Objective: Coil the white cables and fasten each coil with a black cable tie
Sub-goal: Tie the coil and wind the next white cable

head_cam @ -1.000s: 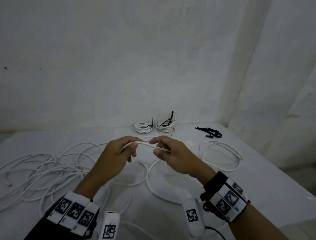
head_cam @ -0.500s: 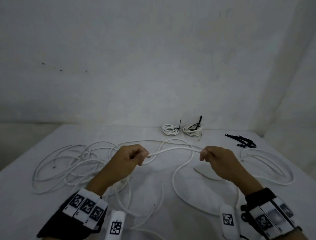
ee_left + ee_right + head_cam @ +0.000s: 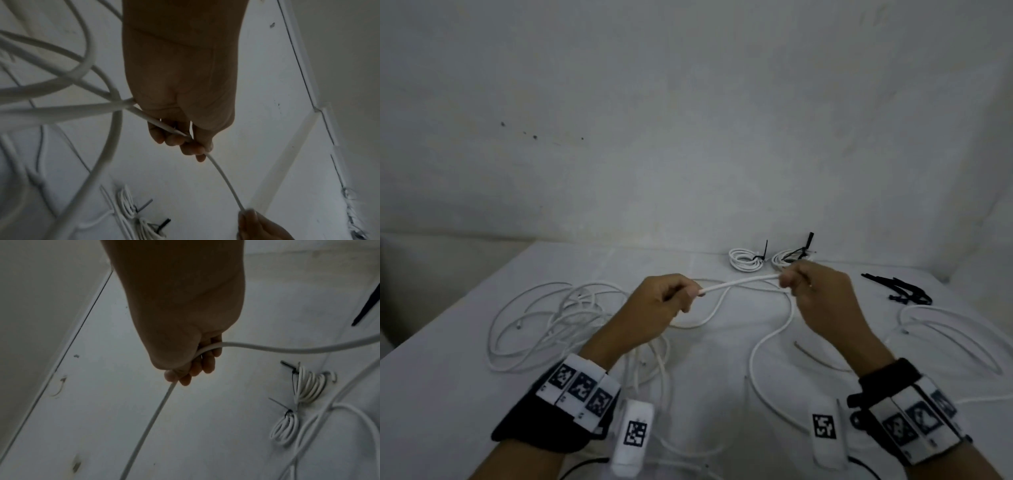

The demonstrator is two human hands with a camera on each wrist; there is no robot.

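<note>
1. Pinching a thin white round cable (image 3: 739, 282), the left hand (image 3: 661, 308) has its fingers curled round it, the thumb pressing the cable against the fingertips (image 3: 193, 149) in the left wrist view.
2. Gripping the same cable a short way to the right, the right hand (image 3: 822, 301) has it running through its curled fingers (image 3: 205, 363); the cable leaves the fist on the little-finger side and at the fingertips.
3. Between the two hands the cable runs as a nearly straight span raised above the white table (image 3: 448, 394), a little higher at the right hand.
4. Below the right hand the cable drops in a wide curve onto the table, toward the person.
5. Left of the left hand lies a loose tangle of white cables (image 3: 544, 322), spread in overlapping loops on the table; some strands pass under the left wrist.
6. Just beyond the right hand, near the wall, two small finished white coils lie side by side: the left coil (image 3: 744, 262) and the right coil (image 3: 786, 258), each bound with a black cable tie whose tail sticks up.
7. Right of the right hand, well apart, lies a small bundle of loose black cable ties (image 3: 900, 291).
8. Nearer than that bundle, right of the right wrist, another loose white cable (image 3: 945, 335) lies in open loops.
</note>
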